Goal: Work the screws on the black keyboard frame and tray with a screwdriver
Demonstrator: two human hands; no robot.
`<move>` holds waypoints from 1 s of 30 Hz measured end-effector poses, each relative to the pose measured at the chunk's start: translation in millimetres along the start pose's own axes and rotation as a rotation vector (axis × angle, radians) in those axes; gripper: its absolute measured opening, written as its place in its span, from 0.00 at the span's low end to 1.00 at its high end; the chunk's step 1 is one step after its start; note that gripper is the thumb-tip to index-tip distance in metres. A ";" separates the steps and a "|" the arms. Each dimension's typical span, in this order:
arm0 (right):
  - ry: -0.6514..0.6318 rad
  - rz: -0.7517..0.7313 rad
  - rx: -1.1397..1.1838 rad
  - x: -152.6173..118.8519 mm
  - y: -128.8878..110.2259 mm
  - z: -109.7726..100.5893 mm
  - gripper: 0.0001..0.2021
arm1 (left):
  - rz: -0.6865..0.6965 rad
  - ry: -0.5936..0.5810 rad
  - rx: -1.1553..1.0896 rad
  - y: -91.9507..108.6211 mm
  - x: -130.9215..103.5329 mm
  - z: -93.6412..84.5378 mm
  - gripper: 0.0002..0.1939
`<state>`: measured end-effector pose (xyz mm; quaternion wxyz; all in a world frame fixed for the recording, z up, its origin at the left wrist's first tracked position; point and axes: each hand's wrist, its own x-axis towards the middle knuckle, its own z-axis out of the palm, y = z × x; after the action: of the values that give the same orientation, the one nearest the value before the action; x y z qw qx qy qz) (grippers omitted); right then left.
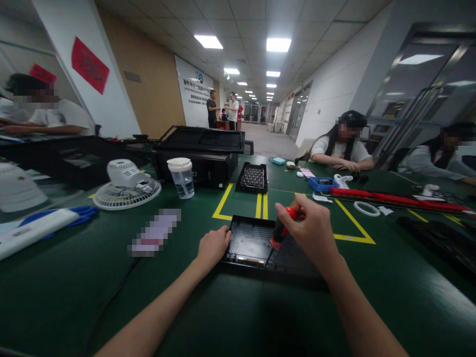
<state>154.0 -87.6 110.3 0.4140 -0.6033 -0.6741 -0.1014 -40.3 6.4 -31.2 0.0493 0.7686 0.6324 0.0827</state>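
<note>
A shallow black casing (249,235) with raised edges lies on the green table in front of me. My left hand (213,247) grips its left edge, the fingers closed over the rim. In my right hand (310,225) is a screwdriver (279,230) with a red and black handle, held from the top with its shaft slanting down. Its tip reaches the casing's inside near the front edge, beside a pale metallic strip (249,261). Whether a screw sits under the tip is too small to tell. My right hand and wrist hide the casing's right part.
A tray of small parts (253,177) stands beyond the casing, near yellow tape lines (223,203). To the left are a lidded cup (182,181), a white fan (126,188) and a phone-like object (156,232) on a cable. Several people sit around; one (342,146) is opposite right.
</note>
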 end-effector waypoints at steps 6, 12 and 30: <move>0.017 0.016 -0.089 -1.6 -1.4 0.3 0.17 | 0.016 0.013 -0.006 -1.0 1.0 1.4 0.20; 0.034 0.025 -0.134 -2.5 -1.7 1.1 0.18 | 0.003 0.003 0.004 0.2 0.7 0.2 0.20; 0.106 0.029 -0.201 -2.5 -2.8 6.3 0.17 | 0.004 -0.001 -0.006 -1.7 -0.2 -1.4 0.20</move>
<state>148.6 -86.1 105.6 0.3879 -0.6451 -0.6290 -0.1944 -42.2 6.5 -30.1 0.0517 0.7697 0.6307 0.0841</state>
